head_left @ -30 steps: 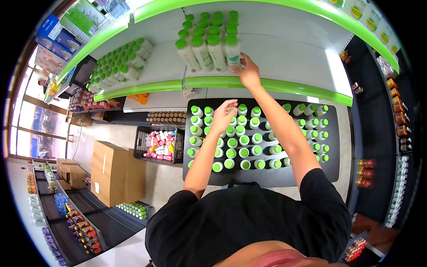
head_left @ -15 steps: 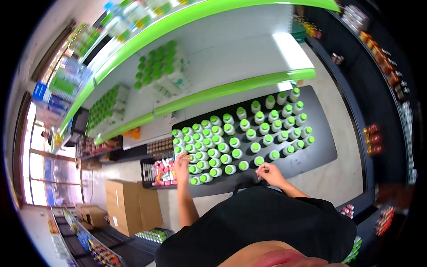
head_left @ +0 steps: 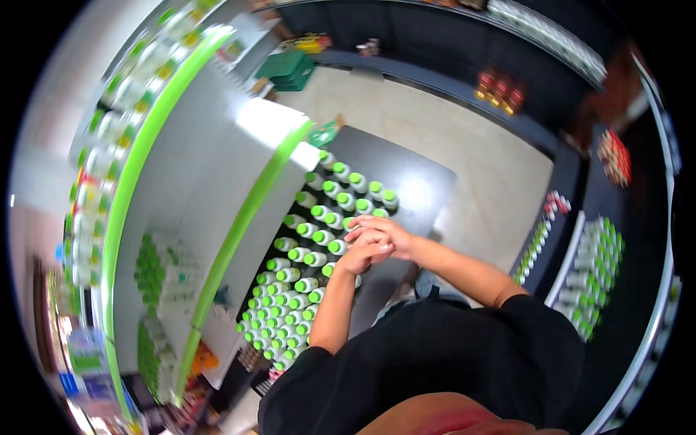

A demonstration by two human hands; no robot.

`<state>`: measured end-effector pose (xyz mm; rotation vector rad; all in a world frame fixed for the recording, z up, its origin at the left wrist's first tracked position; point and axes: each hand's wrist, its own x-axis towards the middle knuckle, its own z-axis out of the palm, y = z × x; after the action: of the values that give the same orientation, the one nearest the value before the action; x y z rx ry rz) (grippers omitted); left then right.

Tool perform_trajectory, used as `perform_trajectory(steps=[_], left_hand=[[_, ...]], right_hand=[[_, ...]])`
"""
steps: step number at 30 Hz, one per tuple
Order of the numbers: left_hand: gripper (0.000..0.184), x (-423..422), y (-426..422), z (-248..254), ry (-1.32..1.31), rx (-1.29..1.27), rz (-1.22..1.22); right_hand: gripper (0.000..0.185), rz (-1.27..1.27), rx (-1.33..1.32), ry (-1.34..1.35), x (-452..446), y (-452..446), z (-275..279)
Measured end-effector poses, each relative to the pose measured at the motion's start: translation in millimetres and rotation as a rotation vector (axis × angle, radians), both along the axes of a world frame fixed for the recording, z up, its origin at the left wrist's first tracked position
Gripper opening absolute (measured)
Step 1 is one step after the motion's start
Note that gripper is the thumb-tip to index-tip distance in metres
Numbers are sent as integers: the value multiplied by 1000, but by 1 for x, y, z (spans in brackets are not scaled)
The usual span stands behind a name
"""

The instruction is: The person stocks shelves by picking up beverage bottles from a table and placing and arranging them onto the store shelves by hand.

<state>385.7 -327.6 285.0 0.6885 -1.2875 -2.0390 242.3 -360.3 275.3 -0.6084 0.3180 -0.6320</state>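
My left hand [head_left: 365, 252] and my right hand [head_left: 384, 233] meet in front of me, touching each other above the near edge of the table. The fingers of my right hand reach across my left hand, and the left fingers stretch toward the right palm. No object shows in either hand. Beneath and beyond them stand white bottles with green caps [head_left: 315, 259] in rows on a black table [head_left: 395, 163]. The hands and forearms hide some of the bottles.
A white shelf with green edging [head_left: 250, 206] rises along the left, holding more green-capped bottles [head_left: 150, 272]. Green crates [head_left: 287, 70] stand at the far end. Dark shelving [head_left: 420, 54] runs behind, and a rack of green-capped bottles [head_left: 591, 272] is at right.
My view has swung to the right, so the table appears rotated. My hands, apart before, have come together over the table. The bottles look unmoved.
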Motion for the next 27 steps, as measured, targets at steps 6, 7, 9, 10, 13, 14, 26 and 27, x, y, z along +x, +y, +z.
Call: perform_trajectory(steps=[6,7,9,10,13,14,26,27], left_hand=[[42,-119,45,-52,11,161,-456],[41,-132,54,-65,72,252,-524],[40,-173,56,-73,433,506,-594],[41,-188,58,-78,501,612,-654],[41,-239,67,-83,530,765,-734],[41,-252,72,-86,449,760,-702],[37,-417,7,-40,175,427,-1046],[37,-428,5,-37,200,413,-1076]], right_hand=[[37,-191,4,279,-130,92,-8],[37,-247,37,294,-143,113,-21],[43,-534,258,207,-170,167,-41],[45,-643,313,200,-173,181,-41],[49,-834,311,103,-199,207,-47],[49,-859,308,138,-212,214,-52],[42,-992,-36,156,-378,162,-14],[45,-976,-103,159,-393,153,-18]])
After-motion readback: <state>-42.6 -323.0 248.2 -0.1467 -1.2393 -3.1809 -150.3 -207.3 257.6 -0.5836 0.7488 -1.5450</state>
